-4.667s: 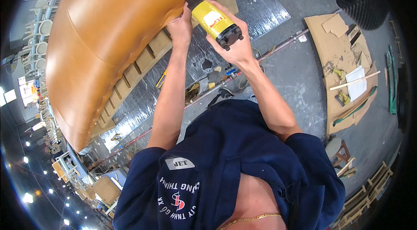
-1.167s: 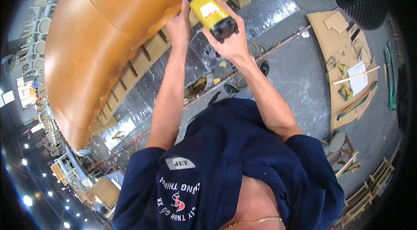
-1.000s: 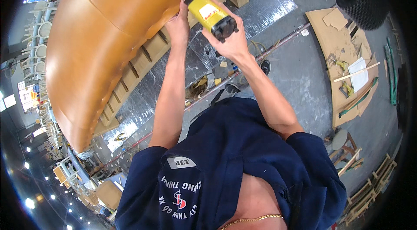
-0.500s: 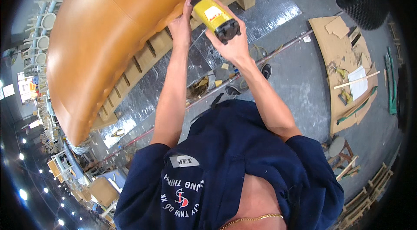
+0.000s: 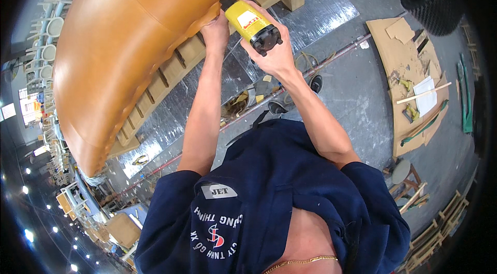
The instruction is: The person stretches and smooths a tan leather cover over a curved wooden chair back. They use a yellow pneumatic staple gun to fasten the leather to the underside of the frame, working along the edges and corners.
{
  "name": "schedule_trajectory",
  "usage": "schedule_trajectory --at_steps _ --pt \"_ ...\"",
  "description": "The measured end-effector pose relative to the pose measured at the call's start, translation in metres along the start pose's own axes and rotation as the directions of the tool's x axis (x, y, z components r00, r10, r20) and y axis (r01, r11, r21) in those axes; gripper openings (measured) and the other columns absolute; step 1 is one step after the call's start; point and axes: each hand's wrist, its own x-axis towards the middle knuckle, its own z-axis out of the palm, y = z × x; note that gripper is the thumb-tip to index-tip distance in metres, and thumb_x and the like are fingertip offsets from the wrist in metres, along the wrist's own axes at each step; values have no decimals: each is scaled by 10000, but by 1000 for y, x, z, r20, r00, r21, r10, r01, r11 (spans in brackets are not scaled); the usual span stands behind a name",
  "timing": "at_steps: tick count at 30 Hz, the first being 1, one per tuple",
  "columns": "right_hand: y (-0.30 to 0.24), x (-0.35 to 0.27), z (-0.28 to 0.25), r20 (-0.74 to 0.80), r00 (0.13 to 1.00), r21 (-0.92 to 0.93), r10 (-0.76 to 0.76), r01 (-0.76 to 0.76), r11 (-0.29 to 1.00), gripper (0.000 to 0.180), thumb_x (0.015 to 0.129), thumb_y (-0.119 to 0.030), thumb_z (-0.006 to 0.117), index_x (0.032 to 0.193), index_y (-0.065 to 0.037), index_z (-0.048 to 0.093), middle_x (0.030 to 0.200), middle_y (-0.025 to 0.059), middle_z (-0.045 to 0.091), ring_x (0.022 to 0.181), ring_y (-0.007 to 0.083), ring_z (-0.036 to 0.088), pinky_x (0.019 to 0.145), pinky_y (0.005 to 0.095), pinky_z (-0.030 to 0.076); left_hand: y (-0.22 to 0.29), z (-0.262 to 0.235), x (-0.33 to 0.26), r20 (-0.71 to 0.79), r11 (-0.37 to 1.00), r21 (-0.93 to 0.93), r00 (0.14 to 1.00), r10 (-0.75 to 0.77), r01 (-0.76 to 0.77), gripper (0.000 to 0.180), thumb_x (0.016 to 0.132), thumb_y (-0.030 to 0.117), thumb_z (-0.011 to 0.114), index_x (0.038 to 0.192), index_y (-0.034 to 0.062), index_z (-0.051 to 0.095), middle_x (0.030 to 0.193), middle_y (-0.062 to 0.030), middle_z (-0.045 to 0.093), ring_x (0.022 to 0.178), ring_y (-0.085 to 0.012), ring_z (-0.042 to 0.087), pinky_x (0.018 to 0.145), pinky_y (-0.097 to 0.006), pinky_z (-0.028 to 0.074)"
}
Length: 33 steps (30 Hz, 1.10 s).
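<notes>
A large curved piece of furniture covered in tan leather [image 5: 119,41] fills the upper left, its wooden frame [image 5: 168,74] showing along the lower edge. At that edge my left hand [image 5: 215,33] is closed on the leather cover, with the fingertips hidden behind it. My right hand [image 5: 278,48] wraps round a yellow and black staple gun [image 5: 247,19]. The gun's dark nose meets the leather edge just above my left hand. Its handle is hidden by my right hand.
Shiny dark sheeting [image 5: 171,129] lies under the furniture. To the right, a cardboard sheet [image 5: 385,56] carries yellow tools, a wooden stick [image 5: 424,92] and white paper. A stool [image 5: 401,171] stands lower right. A thin pipe [image 5: 331,61] crosses the floor, with hose near my feet.
The staple gun and my right hand have shifted slightly left and down. My left thumb, raised beside the gun's nose before, is now lowered against the leather edge.
</notes>
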Motion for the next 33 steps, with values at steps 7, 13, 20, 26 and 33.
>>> schedule_trajectory --at_steps 7,13,20,26,33 --pt "-3 -4 6 -7 992 18 125 -125 992 677 700 -17 737 1345 -38 531 1150 183 685 1083 245 674 930 331 502 14 -3 -7 35 999 -16 999 -39 39 171 931 63 632 1081 -19 648 1039 -58 671 956 -127 608 843 -290 496" --pt "-9 -18 13 -9 1000 -3 28 -29 1000 662 702 -43 745 1332 -25 543 1140 184 686 1044 246 686 894 337 514 29 -23 -24 11 865 -463 977 -213 194 391 908 150 721 1230 -12 569 1176 -52 615 1045 -133 582 904 -292 483" --pt "-8 -18 26 10 1000 3 1 -1 1000 664 685 -40 731 1322 -19 544 1125 190 683 1036 275 687 888 334 514 25 -34 -20 -30 994 -110 999 26 -29 291 923 163 698 1144 -18 640 1117 -71 662 1007 -155 605 908 -316 478" --pt "-12 -22 32 -9 999 -6 43 -44 999 675 683 -31 723 1331 -33 537 1119 182 685 1029 260 688 888 324 511 12 -44 -13 64 927 275 967 248 -256 263 946 192 664 1092 -27 666 1074 -78 685 998 -167 615 899 -323 483" --pt "-16 -20 40 45 997 36 56 -57 998 664 680 -30 718 1321 -27 545 1190 190 665 1083 291 669 927 340 500 9 -51 -11 79 998 53 996 36 -40 227 952 156 617 1098 -15 653 1045 -78 696 971 -154 625 855 -315 487"
